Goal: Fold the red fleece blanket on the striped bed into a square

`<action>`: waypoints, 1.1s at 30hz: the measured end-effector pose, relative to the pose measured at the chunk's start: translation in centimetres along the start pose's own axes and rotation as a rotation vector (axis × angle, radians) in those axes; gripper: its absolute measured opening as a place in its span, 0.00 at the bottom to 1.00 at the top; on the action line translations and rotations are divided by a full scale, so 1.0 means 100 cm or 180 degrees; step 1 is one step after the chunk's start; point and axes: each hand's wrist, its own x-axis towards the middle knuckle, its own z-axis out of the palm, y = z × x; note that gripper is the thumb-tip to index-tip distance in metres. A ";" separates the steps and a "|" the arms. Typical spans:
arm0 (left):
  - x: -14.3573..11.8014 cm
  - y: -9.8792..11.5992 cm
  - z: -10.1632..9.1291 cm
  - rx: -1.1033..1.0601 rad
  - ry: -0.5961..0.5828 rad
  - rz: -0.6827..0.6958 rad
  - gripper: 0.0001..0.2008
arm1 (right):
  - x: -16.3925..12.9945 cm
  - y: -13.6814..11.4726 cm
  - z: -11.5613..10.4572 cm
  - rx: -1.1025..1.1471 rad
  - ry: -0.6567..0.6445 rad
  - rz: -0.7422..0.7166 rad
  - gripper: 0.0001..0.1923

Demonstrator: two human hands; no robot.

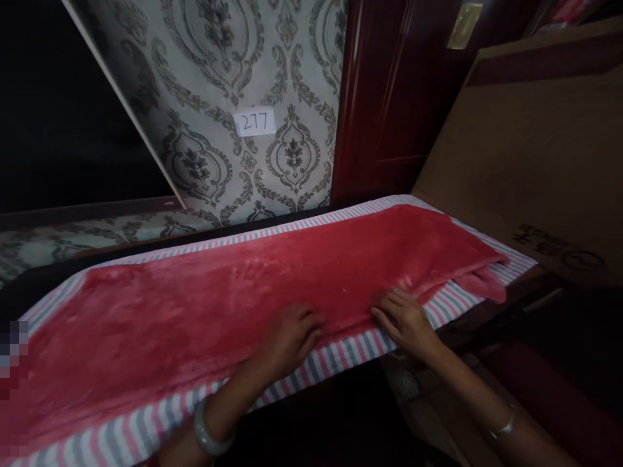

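Hands (287, 337) (406, 321) flat, red blanket (233, 292) edge

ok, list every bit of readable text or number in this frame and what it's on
"277": handwritten on a white paper slip stuck to the patterned wallpaper.
Dark printed characters and a round logo on the brown cardboard box at right: too skewed and blurred to read.
Nothing legible on the red blanket or the striped cloth under it.
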 end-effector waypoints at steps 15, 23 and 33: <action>-0.008 -0.050 -0.019 0.0251 -0.0752 -0.0859 0.26 | 0.065 -0.015 0.048 0.0585 -0.1740 -0.0278 0.26; 0.075 -0.166 -0.098 0.0974 -0.0377 -0.2104 0.19 | 0.193 0.036 0.090 0.0220 -0.1053 -0.0118 0.25; 0.075 -0.254 -0.108 0.1339 -0.0536 -0.2848 0.28 | 0.265 0.107 0.121 -0.0485 -0.1477 0.1231 0.21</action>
